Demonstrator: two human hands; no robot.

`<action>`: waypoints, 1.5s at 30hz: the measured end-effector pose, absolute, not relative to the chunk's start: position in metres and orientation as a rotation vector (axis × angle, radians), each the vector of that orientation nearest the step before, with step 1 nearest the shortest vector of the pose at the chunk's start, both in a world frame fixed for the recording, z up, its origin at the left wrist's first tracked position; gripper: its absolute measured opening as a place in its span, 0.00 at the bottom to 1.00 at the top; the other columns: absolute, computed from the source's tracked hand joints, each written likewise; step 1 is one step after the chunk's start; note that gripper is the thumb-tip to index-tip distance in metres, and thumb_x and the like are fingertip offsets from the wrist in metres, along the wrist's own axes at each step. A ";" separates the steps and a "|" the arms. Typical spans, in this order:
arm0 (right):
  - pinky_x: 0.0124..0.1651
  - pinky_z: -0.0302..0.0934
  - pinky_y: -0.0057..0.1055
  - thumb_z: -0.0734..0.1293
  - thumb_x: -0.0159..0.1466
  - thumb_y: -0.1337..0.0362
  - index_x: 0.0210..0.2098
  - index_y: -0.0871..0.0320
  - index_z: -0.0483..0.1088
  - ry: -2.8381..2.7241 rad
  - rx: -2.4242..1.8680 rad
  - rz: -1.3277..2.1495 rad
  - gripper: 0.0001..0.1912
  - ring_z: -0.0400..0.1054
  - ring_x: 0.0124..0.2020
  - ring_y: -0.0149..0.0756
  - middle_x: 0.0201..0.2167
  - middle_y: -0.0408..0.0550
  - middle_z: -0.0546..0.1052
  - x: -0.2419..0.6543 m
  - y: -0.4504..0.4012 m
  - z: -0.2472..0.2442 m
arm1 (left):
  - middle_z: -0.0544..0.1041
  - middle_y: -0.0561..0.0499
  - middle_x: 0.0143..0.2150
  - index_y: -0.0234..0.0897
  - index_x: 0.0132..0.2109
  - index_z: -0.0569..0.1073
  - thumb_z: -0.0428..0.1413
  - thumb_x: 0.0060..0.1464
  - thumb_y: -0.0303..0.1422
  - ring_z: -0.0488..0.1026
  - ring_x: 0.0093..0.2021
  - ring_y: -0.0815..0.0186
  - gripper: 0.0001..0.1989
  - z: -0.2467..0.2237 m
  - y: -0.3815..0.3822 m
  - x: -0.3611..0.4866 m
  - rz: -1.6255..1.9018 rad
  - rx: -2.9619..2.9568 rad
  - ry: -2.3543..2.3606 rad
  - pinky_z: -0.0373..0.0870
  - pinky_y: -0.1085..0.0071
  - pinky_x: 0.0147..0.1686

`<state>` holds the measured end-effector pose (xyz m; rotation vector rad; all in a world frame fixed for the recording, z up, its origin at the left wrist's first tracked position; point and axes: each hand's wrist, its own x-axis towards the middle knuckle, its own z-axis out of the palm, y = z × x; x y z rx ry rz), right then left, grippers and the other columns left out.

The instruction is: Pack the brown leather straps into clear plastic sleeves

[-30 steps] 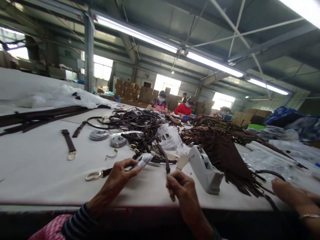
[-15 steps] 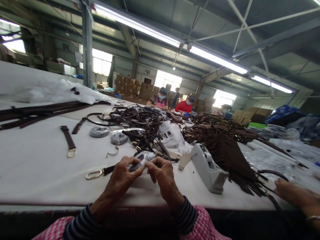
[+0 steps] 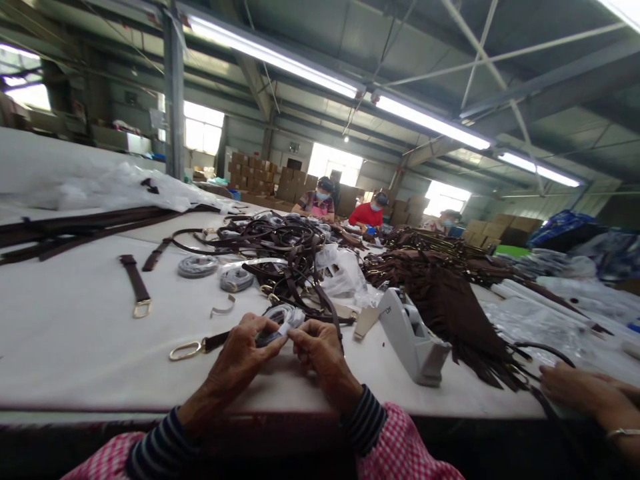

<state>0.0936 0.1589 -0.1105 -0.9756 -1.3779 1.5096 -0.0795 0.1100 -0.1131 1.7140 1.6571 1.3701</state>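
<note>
Head view, with the tape dispenser (image 3: 415,340) as the marker: well to its left on the bench (image 3: 75,347) lies a short strap (image 3: 135,280) with a gold buckle, just as it did a second ago. Left of the dispenser and farther from the person, two wrapped coils (image 3: 198,267) rest untouched near a heap of dark straps (image 3: 295,237). Left of the dispenser, on the person's side, the left hand (image 3: 247,353) pinches a grey coil (image 3: 289,313) between thumb and fingers.

What differs is the right hand (image 3: 323,353). A second ago it was just beside the dispenser, apart from the coil; now it meets the left hand, thumb and forefinger pinching the end of a white strip (image 3: 284,329) that lies across the coil. Since half a second ago both hands have barely shifted. This suggests that the strip is being worked down while the left hand steadies the coil; whether it goes all the way round cannot be told.

Right of the dispenser lies a fringed brown piece (image 3: 445,307), and beyond that a co-worker's hand (image 3: 575,387) holds a dark strap.
</note>
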 end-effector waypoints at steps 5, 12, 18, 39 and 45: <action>0.16 0.43 0.22 0.79 0.53 0.48 0.26 0.59 0.68 -1.359 -0.861 1.546 0.23 0.53 0.14 0.22 0.16 0.37 0.68 0.087 0.162 -0.115 | 0.76 0.51 0.31 0.37 0.35 0.80 0.64 0.52 0.50 0.70 0.32 0.62 0.19 -0.110 0.110 -0.084 1.391 1.525 1.486 0.64 0.68 0.33; 0.16 0.44 0.24 0.76 0.59 0.48 0.28 0.59 0.68 -1.512 -0.720 1.627 0.22 0.52 0.14 0.23 0.17 0.37 0.67 0.081 0.173 -0.116 | 0.74 0.53 0.25 0.32 0.34 0.78 0.69 0.48 0.49 0.64 0.25 0.69 0.22 -0.102 0.106 -0.086 1.418 1.130 1.146 0.59 0.73 0.27; 0.30 0.62 0.29 0.70 0.70 0.57 0.32 0.59 0.72 -1.886 -0.802 0.679 0.13 0.67 0.26 0.33 0.27 0.45 0.74 0.111 0.171 -0.106 | 0.73 0.54 0.25 0.32 0.35 0.79 0.69 0.48 0.50 0.62 0.25 0.70 0.23 -0.105 0.109 -0.087 1.384 1.099 1.146 0.55 0.73 0.25; 0.30 0.48 0.34 0.69 0.65 0.71 0.36 0.57 0.69 -2.708 -0.633 -0.524 0.05 0.67 0.37 0.37 0.39 0.47 0.75 0.110 0.158 -0.079 | 0.78 0.51 0.34 0.37 0.37 0.75 0.67 0.44 0.46 0.72 0.37 0.58 0.20 -0.113 0.117 -0.090 1.389 1.351 1.006 0.66 0.67 0.37; 0.27 0.45 0.30 0.73 0.60 0.68 0.32 0.57 0.70 -2.860 -0.668 -0.167 0.06 0.60 0.27 0.28 0.36 0.41 0.74 0.120 0.164 -0.036 | 0.70 0.54 0.27 0.39 0.30 0.68 0.59 0.54 0.53 0.66 0.30 0.63 0.21 -0.103 0.144 -0.099 1.419 1.548 1.198 0.62 0.67 0.33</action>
